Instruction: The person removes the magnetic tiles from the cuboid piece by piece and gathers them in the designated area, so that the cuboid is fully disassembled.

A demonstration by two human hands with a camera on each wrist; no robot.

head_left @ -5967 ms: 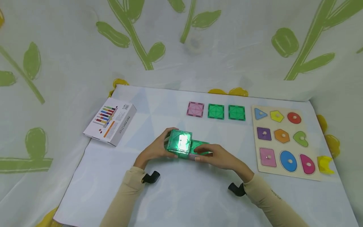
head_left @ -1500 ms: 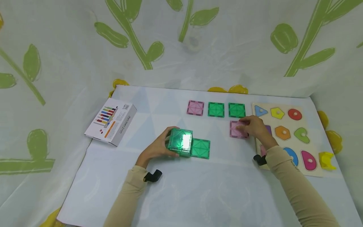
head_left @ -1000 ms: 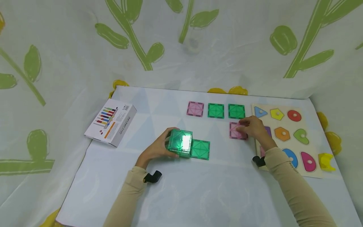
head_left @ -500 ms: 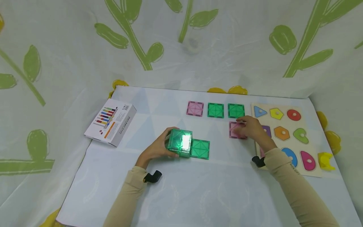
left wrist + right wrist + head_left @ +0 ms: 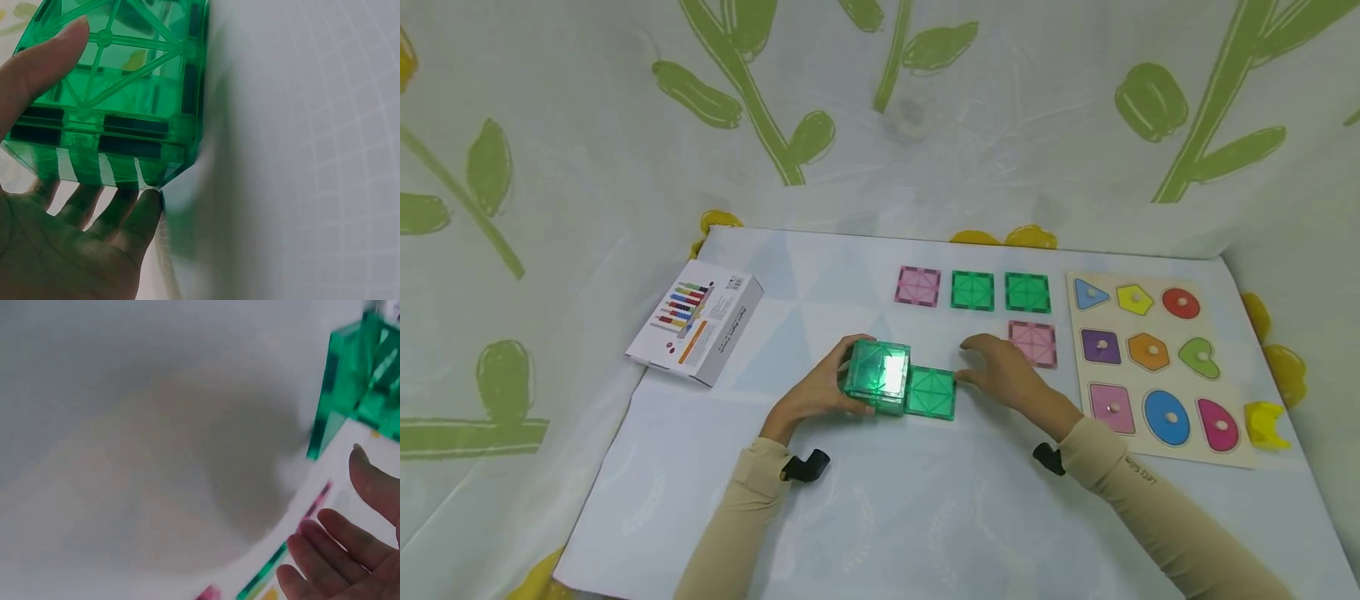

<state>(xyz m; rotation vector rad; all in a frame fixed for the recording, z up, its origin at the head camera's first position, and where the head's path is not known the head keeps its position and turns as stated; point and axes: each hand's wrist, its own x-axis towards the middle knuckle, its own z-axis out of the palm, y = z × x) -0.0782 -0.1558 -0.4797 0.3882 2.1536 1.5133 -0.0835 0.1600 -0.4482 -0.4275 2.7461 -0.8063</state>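
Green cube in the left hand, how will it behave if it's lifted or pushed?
The green cube will probably feel light for its size, since its see-through walls look hollow inside. Its flat faces suggest sliding rather than rolling. The walls seem to be separate pieces meeting at the edges, so a knock might break it apart.

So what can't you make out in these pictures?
Head view: fine print on the white box, too small to read.
Head view: some fingers of the left hand, hidden by the green cube.
Left wrist view: part of the cube, cut off by the top edge.
Right wrist view: the pink piece at the bottom edge, blurred and cut off.
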